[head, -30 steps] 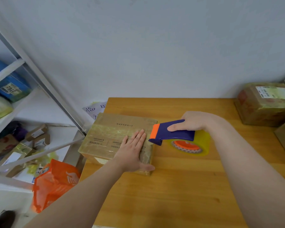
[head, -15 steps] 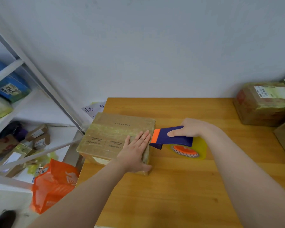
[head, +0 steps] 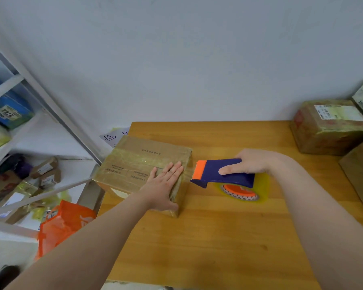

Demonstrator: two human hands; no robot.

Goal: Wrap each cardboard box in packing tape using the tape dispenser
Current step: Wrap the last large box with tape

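Left hand (head: 166,185): flat on top of cardboard box (head: 138,162), near its right edge; fingers straight and together, pressing down, thumb over the near right corner.
Right hand (head: 252,162): curled round the blue body of tape dispenser (head: 210,171), index finger laid along its side.
Cardboard box: on the left part of bench (head: 218,237), left corner overhanging the bench edge; glossy tape bands already across top and sides, small printed text on top.
Tape dispenser: held level just right of the box, orange end just beside the box's right edge; can't tell if touching.
Tape roll (head: 262,185): clear yellowish, orange core, sits under the dispenser body, low over the bench.
Taped box (head: 327,130): back right corner of bench, white label on top, well apart from hands.
Brown box (head: 360,174): right edge of bench, partly cut off.
Shelf (head: 40,97): left of bench, white metal, blue parcel (head: 8,109) on upper level, small boxes (head: 46,172) lower.
Orange bag (head: 65,222): below shelf, beside bench's left edge.
Paper note (head: 115,137): behind the box, handwritten marks, mostly hidden.
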